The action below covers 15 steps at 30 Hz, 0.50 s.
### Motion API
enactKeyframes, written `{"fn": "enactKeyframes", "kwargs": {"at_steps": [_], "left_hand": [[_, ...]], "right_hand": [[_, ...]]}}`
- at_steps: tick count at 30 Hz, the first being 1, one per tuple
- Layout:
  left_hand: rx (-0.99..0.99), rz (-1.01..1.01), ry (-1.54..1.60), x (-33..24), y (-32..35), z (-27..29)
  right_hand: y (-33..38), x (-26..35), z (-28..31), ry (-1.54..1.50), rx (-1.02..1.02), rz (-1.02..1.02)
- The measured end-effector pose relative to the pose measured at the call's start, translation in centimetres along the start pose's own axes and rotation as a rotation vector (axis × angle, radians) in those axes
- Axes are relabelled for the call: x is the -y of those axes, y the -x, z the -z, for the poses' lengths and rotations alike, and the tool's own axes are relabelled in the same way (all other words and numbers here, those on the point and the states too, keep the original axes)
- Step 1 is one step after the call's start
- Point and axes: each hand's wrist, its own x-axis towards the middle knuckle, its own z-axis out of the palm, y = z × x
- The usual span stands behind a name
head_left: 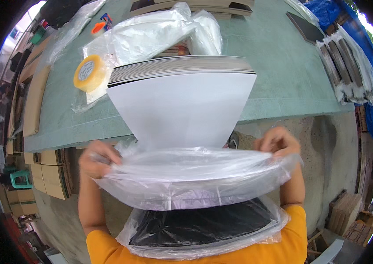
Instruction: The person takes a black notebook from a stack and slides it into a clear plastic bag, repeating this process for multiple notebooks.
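A thick stack of white-faced boards [182, 101] juts off the green table [283, 75] toward me, its near end inside a clear plastic bag [191, 176]. My left hand [98, 158] grips the bag's open rim on the left. On the right, my right hand [278, 143] pinches the same rim. The bag's lower part rests against my orange shirt and holds dark sheets [204, 226].
A yellow tape roll [89, 72] lies left of the stack. Crumpled clear bags [160, 31] sit behind it. Bagged dark boards [349, 70] lie at the table's right. Cardboard boxes [50, 171] stand on the floor at left, with a green stool [19, 178].
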Motion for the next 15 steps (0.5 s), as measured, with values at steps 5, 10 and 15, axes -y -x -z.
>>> {"fn": "enactKeyframes", "kwargs": {"at_steps": [5, 10, 15], "left_hand": [[-0.174, 0.566, 0.137, 11.9, 0.9, 1.4], [-0.472, 0.671, 0.066, 14.4, 0.5, 1.9], [-0.321, 0.568, -0.093, 13.7, 1.6, 2.5]], "right_hand": [[2.6, -11.1, 4.8, -0.133, -0.336, -0.439], [4.8, -20.5, 11.1, 0.02, -0.81, -0.523], [2.0, -11.3, 2.0, 0.725, -0.242, -0.368]]}}
